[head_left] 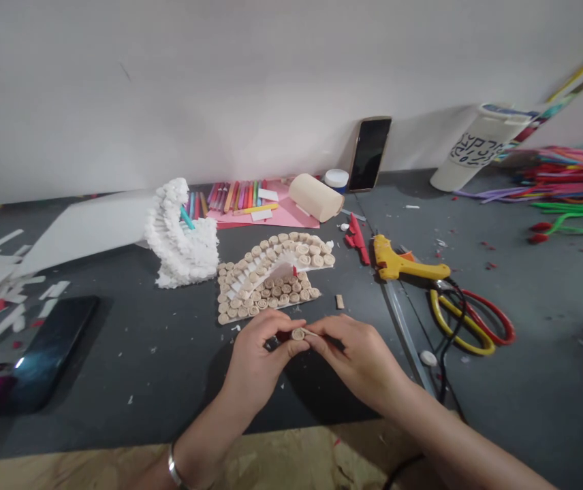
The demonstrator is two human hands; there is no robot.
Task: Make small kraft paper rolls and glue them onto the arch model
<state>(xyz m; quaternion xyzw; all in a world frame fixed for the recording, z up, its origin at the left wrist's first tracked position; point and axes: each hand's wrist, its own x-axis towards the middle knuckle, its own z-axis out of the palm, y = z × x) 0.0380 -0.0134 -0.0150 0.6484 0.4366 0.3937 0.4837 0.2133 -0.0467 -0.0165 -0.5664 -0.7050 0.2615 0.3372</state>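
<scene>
Left hand [258, 357] and right hand [355, 354] are closed in a pinch; a small pale paper coil [297, 334] is gripped between them above the grey work surface [133, 388], its strip end left unwound, near a coil-built arch [271, 258].

A yellow glue gun [404, 262] beside scissors [496, 314]

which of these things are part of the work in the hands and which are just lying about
Part of the work:
left hand, right hand, small beige rolled coil, curved stack of beige rolled coils

Lying about:
yellow glue gun, scissors with red and yellow handles, black smartphone, white fluffy curved model
</scene>
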